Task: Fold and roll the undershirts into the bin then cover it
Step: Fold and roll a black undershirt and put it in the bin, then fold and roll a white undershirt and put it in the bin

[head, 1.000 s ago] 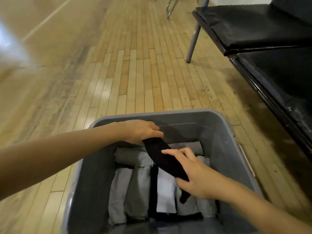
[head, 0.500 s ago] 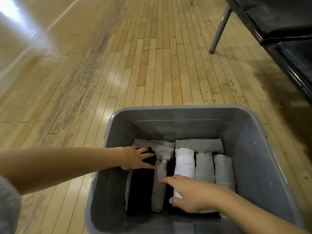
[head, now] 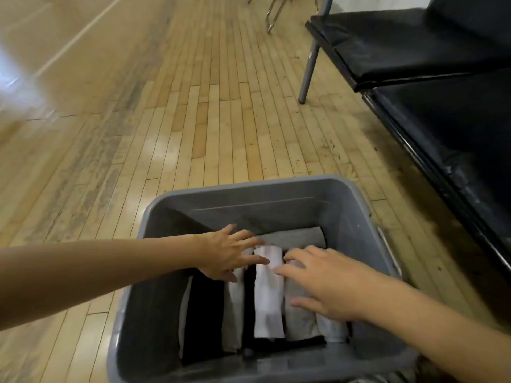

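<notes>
A grey plastic bin [head: 154, 214] stands on the wooden floor, holding several rolled undershirts side by side. A black roll [head: 203, 313] lies at the left, a grey roll [head: 232, 308] beside it, a white roll [head: 268, 297] in the middle, and grey rolls [head: 300, 319] at the right. Another grey roll [head: 293, 237] lies crosswise at the far end. My left hand [head: 228, 252] rests with spread fingers on the far ends of the left rolls. My right hand [head: 320, 283] presses flat on the right grey rolls, fingers touching the white one. No lid is in view.
A black padded bench [head: 414, 48] on metal legs [head: 308, 67] stands at the right, close to the bin's far right corner. Chair legs [head: 272, 12] show at the top. Wooden floor [head: 166, 120] stretches ahead and to the left.
The black undershirt held a second ago now lies in the bin at the left. Both hands have shifted toward the far end of the rolls and press on them.
</notes>
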Available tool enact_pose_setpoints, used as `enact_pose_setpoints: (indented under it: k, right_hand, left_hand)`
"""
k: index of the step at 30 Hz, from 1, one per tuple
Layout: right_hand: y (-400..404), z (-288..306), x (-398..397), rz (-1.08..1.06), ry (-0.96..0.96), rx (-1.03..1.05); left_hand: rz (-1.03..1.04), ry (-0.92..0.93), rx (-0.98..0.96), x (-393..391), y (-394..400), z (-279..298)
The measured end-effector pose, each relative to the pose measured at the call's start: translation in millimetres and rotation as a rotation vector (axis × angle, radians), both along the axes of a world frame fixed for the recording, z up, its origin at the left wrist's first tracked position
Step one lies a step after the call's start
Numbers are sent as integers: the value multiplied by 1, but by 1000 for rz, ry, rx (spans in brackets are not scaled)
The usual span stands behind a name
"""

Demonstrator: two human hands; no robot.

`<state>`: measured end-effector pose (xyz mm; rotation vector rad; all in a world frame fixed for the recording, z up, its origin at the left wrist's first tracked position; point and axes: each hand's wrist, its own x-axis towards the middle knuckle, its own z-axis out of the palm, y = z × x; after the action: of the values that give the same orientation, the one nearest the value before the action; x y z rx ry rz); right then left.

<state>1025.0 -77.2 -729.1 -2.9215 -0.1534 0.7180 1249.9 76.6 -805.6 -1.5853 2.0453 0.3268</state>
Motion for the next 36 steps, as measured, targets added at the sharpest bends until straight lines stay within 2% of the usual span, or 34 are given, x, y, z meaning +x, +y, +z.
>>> enact_pose_setpoints:
  k: [7, 12, 16, 21, 25, 28, 33, 36]
  right_hand:
    - [-71, 123, -124, -300, -114, -250]
    - [-102, 192, -276, -785, -223, -387]
    - [-91, 201, -404, -1162, -333, -449]
    - [-51, 193, -517, -1528, -247, -463]
    - [-27, 184, -568, -1673, -206, -427]
    - [-23, 174, -588, -1722, -160, -376]
    - [-24, 149, -597, -1704, -128, -285]
    - [-24, 138, -597, -1687, -124, -273]
  left_hand:
    - [-121, 73, -278, -59, -113, 87]
    - [-305, 259, -463, -169, -227, 153]
    - [-514, 341, -555, -299, -298, 202]
    - [-775, 386, -531, -453, -341, 233]
    - [-885, 444, -429, -552, -349, 237]
    - [-904, 526, -356, -593, -342, 220]
    - [-948, 450, -238, -606, -335, 174]
    - [-939, 466, -257, -603, -341, 165]
